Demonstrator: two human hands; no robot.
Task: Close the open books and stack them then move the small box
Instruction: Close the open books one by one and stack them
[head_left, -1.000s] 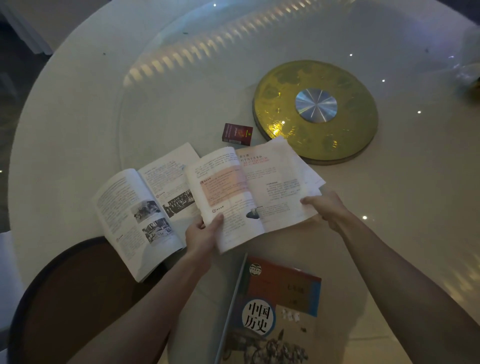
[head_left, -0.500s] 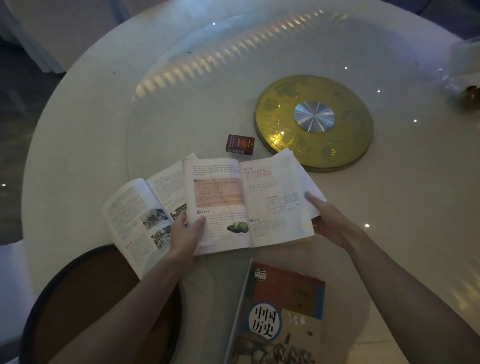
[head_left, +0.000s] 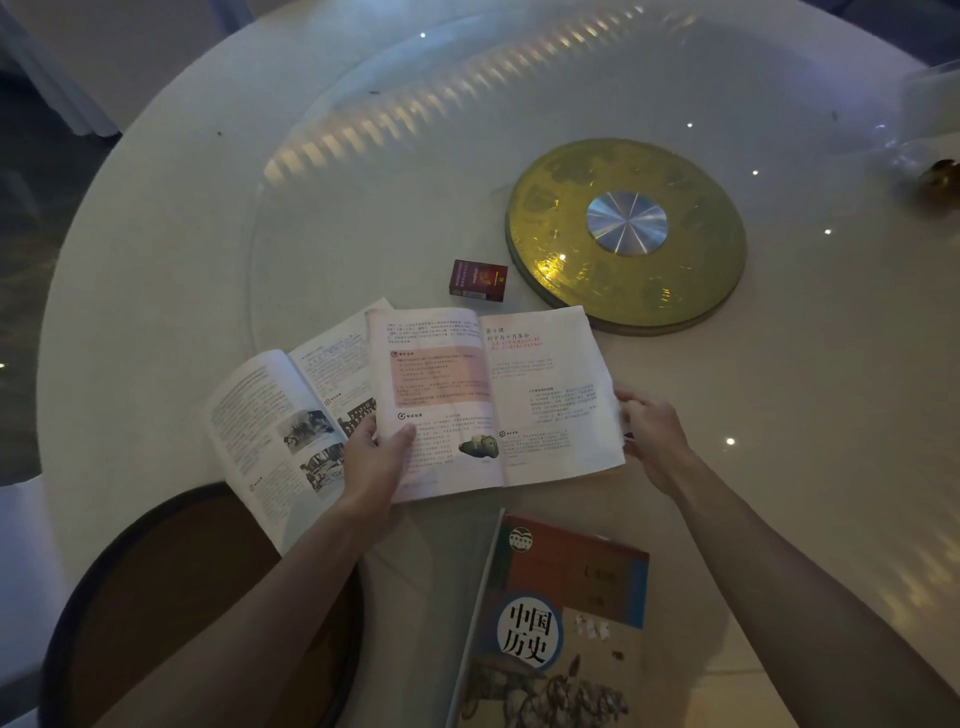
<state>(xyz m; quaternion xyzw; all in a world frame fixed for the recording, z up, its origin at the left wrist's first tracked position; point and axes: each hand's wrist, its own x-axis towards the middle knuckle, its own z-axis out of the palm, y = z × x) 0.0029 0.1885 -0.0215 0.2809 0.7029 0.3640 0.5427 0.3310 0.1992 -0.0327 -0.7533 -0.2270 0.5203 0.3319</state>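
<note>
Two open books lie side by side on the round white table (head_left: 156, 249). The middle open book (head_left: 493, 395) has a pink panel on its left page and overlaps the left open book (head_left: 280, 415), which shows black-and-white photos. My left hand (head_left: 376, 457) grips the middle book's left page edge, thumb on the page. My right hand (head_left: 654, 436) holds that book's right edge. A closed book (head_left: 561, 623) with an orange and blue cover lies nearest me. A small dark red box (head_left: 478, 279) sits just beyond the open books.
A gold disc (head_left: 628, 234) with a silver centre lies on the glass turntable, right of the box. A dark round seat (head_left: 182, 597) sits below the table edge at the lower left. A clear glass object (head_left: 930, 135) stands at the far right.
The middle book was lifted and tilted a second ago; it now lies flatter and squarer to me. My left hand shifted left along its edge, and my right hand moved to its right edge.
</note>
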